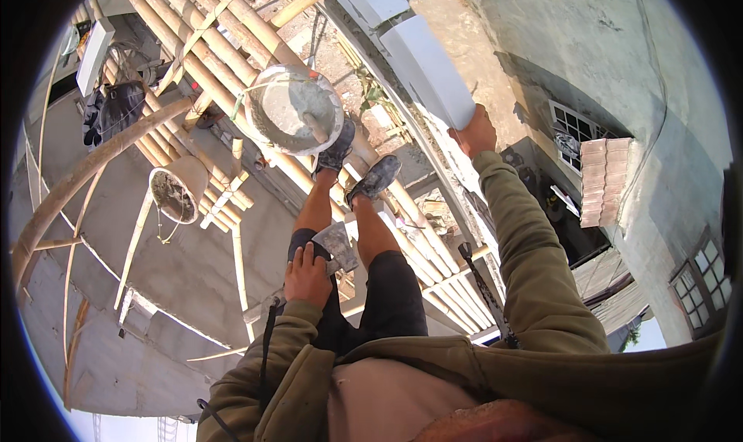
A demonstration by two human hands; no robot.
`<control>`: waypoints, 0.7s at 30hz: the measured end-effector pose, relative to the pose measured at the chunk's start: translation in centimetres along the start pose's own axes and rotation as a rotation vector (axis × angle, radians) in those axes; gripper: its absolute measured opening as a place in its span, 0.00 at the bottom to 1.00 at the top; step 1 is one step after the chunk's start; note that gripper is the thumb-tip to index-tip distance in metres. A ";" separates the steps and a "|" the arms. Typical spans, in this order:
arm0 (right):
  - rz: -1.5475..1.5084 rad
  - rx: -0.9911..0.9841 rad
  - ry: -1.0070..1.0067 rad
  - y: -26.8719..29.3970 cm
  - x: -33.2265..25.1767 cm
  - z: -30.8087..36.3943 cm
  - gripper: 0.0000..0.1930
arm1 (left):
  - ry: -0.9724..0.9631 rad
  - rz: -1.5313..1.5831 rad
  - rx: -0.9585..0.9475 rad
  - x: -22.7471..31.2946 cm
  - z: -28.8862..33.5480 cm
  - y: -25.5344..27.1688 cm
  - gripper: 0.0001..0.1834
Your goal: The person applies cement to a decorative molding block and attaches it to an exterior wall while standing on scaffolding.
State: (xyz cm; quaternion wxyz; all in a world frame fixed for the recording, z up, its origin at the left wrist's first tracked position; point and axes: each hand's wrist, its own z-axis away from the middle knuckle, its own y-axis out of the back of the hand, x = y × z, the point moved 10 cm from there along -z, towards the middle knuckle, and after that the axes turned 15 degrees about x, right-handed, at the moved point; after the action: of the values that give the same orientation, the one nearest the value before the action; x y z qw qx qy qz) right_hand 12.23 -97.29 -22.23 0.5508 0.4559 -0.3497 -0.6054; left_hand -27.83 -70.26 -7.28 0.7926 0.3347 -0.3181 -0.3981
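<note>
Far left there's a small mortar-crusted grey bucket (179,192) hanging off the bamboo pole scaffolding (224,51), well apart from either hand. Next over, the left hand (308,275) is closed around the handle of a flat steel trowel (337,244) caked with grey mortar, blade resting just over the left thigh. Fingers are wrapped tight, so it's a proper fist grip, not a pinch.

Above that, a round metal pan of wet grey mortar (294,109) sits on the poles right by the person's dusty shoes (357,167), within easy reach of the trowel.

Over to the right, the right hand (474,134) is pressed against the near end of a long white rectangular block (426,66) that lies along the wall top (464,16). Looks like the fingers curl around the end, but I can't tell how firmly.

If it were me, I'd hold that block steady with the right hand, nudge it in line with the white block beyond it, and keep my weight centred on the poles, because it's a long way down.
</note>
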 end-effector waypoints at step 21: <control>0.029 0.083 0.061 -1.8 -1.2 -1.4 0.37 | 0.006 0.034 -0.008 0.6 -0.4 0.0 0.09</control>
State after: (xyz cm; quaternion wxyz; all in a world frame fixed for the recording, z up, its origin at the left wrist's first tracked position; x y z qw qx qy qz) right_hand 12.89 -95.77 -24.13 0.5505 0.4917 -0.3641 -0.5680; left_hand -27.22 -70.67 -7.31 0.8015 0.3273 -0.3201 -0.3847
